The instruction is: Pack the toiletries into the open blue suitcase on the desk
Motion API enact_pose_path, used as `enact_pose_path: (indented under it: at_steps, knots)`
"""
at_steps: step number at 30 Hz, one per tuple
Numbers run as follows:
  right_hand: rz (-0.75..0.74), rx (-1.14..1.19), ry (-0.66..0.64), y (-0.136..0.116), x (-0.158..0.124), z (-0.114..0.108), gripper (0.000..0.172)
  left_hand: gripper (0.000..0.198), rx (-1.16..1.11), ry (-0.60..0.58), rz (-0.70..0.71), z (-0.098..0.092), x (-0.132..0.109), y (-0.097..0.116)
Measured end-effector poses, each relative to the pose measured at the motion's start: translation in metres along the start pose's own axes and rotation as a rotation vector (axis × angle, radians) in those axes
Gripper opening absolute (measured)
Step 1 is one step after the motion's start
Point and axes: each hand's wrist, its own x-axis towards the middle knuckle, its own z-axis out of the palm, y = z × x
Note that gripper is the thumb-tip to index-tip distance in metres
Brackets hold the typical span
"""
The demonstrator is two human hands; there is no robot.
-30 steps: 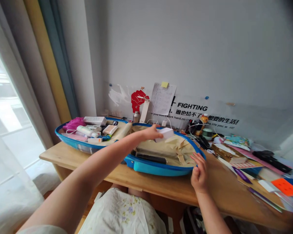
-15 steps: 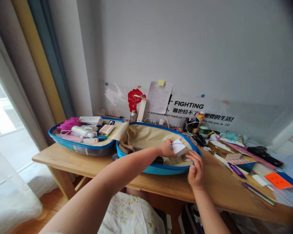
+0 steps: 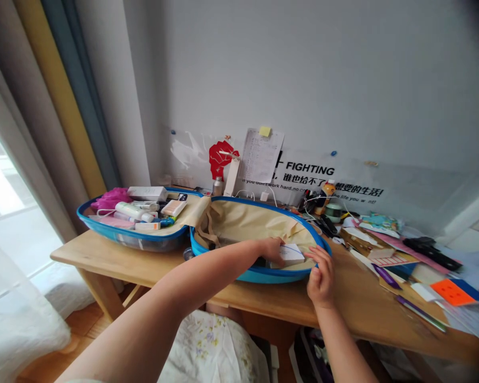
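A blue-rimmed suitcase (image 3: 250, 277) with a beige lining lies open on the wooden desk. My left hand (image 3: 272, 250) reaches into its right half, closed on a small white box (image 3: 292, 254) with a blue line on it. The box sits low, at the near right part of this half. At the right end of the rim is my right hand (image 3: 320, 274): its bent fingers hook over the edge close to the box, and the thumb stays outside. Something dark beside my left wrist is mostly hidden by the forearm.
The suitcase's left half holds a magenta bundle (image 3: 110, 199), a white tube (image 3: 133, 211) and several small boxes. Behind stand a white lamp (image 3: 232, 177) and a metal bottle (image 3: 217, 186). Papers, pens and an orange card (image 3: 452, 292) clutter the desk's right side.
My left hand has lowered the white box deeper into the suitcase's right half, and the box now lies flatter. My right hand stays at the rim.
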Motion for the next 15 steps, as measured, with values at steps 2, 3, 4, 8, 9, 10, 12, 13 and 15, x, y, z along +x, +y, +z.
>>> enact_pose_path:
  at_steps: [2, 3, 4, 8, 9, 10, 12, 13, 15]
  knots:
    - [0.005, 0.001, -0.005, -0.0002, -0.0002, -0.0004, 0.038, 0.085, 0.017, -0.038, 0.011, 0.0008, 0.0002, -0.0003]
    - [0.01, 0.002, -0.005, -0.0002, -0.0003, -0.0005, 0.038, 0.084, 0.024, -0.054, 0.016, 0.0011, 0.0004, -0.0005]
    - [0.014, 0.001, -0.003, -0.0003, -0.0004, -0.0005, 0.038, 0.082, 0.031, -0.067, 0.024, 0.0013, 0.0007, -0.0009]
    - [0.008, -0.005, 0.003, 0.0003, -0.0006, -0.0001, 0.038, 0.075, 0.051, -0.118, 0.065, 0.0006, 0.0013, -0.0029]
    - [0.007, -0.004, 0.003, 0.0006, -0.0006, 0.0, 0.038, 0.074, 0.054, -0.131, 0.074, 0.0001, 0.0011, -0.0034]
    - [0.007, -0.002, 0.003, 0.0009, -0.0006, 0.0001, 0.037, 0.072, 0.056, -0.143, 0.084, -0.0005, 0.0007, -0.0038]
    - [0.003, -0.002, 0.004, 0.0014, -0.0004, 0.0002, 0.037, 0.069, 0.059, -0.163, 0.1, -0.0017, -0.0002, -0.0042]
    - [0.0, -0.006, 0.004, 0.0016, -0.0003, 0.0003, 0.037, 0.068, 0.06, -0.17, 0.105, -0.0023, -0.0006, -0.0043]
    - [-0.004, -0.015, 0.006, 0.0018, 0.0001, 0.0004, 0.038, 0.065, 0.062, -0.181, 0.108, -0.003, -0.0013, -0.0041]
